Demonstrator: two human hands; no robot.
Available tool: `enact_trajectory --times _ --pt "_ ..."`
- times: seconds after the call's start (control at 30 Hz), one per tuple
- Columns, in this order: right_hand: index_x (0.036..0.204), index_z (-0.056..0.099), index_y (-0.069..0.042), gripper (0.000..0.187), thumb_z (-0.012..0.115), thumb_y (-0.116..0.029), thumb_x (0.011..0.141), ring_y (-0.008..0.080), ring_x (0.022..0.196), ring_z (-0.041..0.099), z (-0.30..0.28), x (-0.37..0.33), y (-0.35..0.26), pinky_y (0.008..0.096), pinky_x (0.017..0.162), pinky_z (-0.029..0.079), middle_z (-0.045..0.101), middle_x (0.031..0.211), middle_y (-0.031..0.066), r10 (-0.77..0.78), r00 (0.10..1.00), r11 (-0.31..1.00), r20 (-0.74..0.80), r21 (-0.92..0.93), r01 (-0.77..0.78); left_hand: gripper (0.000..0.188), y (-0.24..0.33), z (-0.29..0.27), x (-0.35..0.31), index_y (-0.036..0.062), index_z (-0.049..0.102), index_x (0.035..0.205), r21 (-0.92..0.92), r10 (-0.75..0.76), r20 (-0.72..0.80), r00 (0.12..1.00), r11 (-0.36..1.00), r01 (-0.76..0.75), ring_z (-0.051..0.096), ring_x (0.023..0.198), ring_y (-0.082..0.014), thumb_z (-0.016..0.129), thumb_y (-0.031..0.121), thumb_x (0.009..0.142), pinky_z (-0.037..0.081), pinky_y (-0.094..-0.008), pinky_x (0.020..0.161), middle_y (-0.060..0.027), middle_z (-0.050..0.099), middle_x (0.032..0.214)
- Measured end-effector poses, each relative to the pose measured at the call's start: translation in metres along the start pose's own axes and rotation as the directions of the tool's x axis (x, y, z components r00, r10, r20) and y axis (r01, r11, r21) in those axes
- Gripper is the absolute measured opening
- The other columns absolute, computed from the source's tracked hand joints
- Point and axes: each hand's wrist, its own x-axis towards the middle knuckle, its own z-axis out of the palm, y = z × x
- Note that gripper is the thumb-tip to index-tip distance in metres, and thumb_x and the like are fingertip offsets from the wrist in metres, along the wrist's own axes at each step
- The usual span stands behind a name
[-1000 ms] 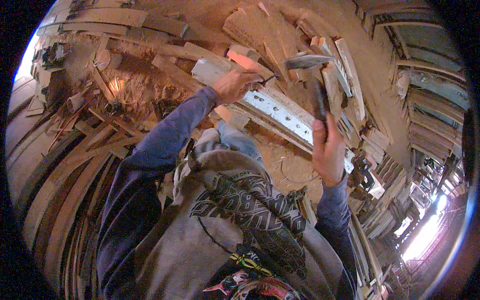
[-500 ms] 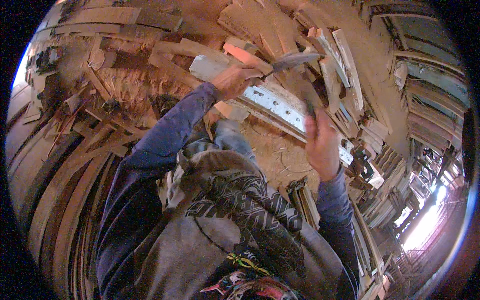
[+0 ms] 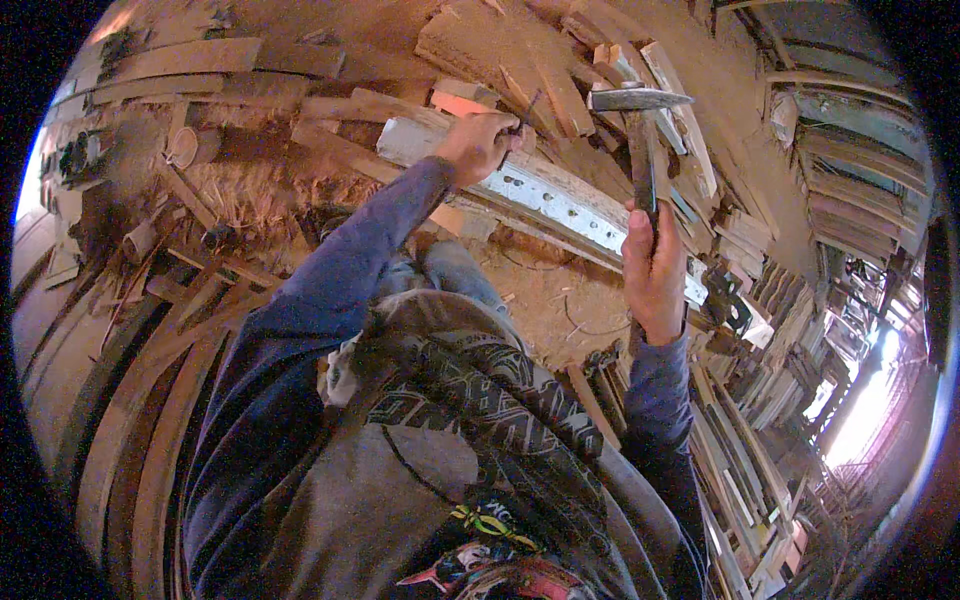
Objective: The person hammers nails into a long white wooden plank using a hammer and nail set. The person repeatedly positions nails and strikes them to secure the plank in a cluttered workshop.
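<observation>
A long wooden beam (image 3: 545, 200) with a whitish face and a row of dark holes runs slantwise in front of me. At its left part, my left hand (image 3: 482, 148) is closed around a slim dark chisel (image 3: 535, 103), whose upper end sticks out above the fingers; its lower end is hidden. My right hand (image 3: 656, 268) grips the handle of a hammer (image 3: 642, 100), held upright over the beam's right part. The long, pointed metal head is up, apart from both the chisel and the beam.
Planks and offcuts (image 3: 500, 60) lie beyond the beam. More long boards (image 3: 150, 420) are stacked at the left, with timber pieces (image 3: 740, 450) at the lower right. Sawdust and shavings (image 3: 560, 295) cover the ground near my legs.
The hammer has swung away from the left hand to the right and now stands upright. My right hand has turned with it. The left hand stays at the beam with the chisel.
</observation>
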Motion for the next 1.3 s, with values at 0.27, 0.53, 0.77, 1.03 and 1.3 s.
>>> enact_trajectory --times 0.27,0.53,0.77,1.03,1.3 --pt "0.115 0.061 -0.003 0.032 0.051 -0.03 0.104 0.014 0.062 0.053 0.011 -0.019 -0.007 0.0314 0.058 0.045 0.061 0.078 0.0069 0.278 0.96 0.94 0.037 0.197 -0.279 0.025 -0.014 0.006 0.024 0.0029 0.07 0.099 0.284 -0.162 0.063 0.985 0.949 0.138 0.069 0.083 -0.0333 0.067 0.026 0.089 0.052 -0.0434 0.078 -0.0161 0.072 0.086" --pt "0.113 0.058 -0.007 0.034 0.05 -0.039 0.105 0.0024 0.053 0.035 0.027 -0.034 0.006 0.0209 0.047 0.027 0.037 0.063 -0.0079 0.172 0.985 0.921 0.033 0.35 -0.172 0.026 -0.008 -0.005 0.015 0.0027 0.068 0.102 0.047 -0.068 0.094 0.993 0.997 0.064 0.068 0.08 -0.026 0.066 0.027 0.093 0.053 -0.0396 0.074 -0.0159 0.069 0.082" --pt "0.114 0.056 -0.008 0.032 0.051 -0.037 0.104 0.0016 0.053 0.033 0.025 -0.037 0.007 0.0202 0.046 0.025 0.036 0.064 -0.0087 0.186 0.98 0.903 0.076 0.379 -0.201 0.012 -0.002 0.003 -0.001 -0.0016 0.062 0.103 -0.355 -0.072 0.105 0.992 0.929 0.105 0.067 0.079 -0.0168 0.057 0.008 0.098 0.053 -0.0318 0.072 -0.0101 0.068 0.084" --pt "0.114 0.056 -0.007 0.034 0.05 -0.039 0.104 0.0014 0.053 0.034 0.022 -0.038 0.006 0.02 0.045 0.026 0.037 0.064 -0.0081 0.205 0.976 0.907 0.067 0.362 -0.216 0.019 -0.011 0.004 -0.002 -0.0021 0.063 0.103 -0.179 -0.002 0.073 0.997 0.984 0.015 0.069 0.078 -0.024 0.058 0.016 0.098 0.053 -0.0352 0.072 -0.0132 0.07 0.087" --pt "0.116 0.057 -0.006 0.036 0.05 -0.039 0.104 0.0019 0.052 0.035 0.02 -0.033 0.0 0.0206 0.045 0.028 0.039 0.063 -0.0074 0.15 0.987 0.934 0.057 0.319 -0.161 0.018 0.003 -0.003 -0.011 -0.0001 0.063 0.101 -0.001 0.129 0.003 0.992 0.992 -0.129 0.068 0.081 -0.0298 0.059 0.016 0.096 0.052 -0.0379 0.071 -0.0143 0.068 0.088"
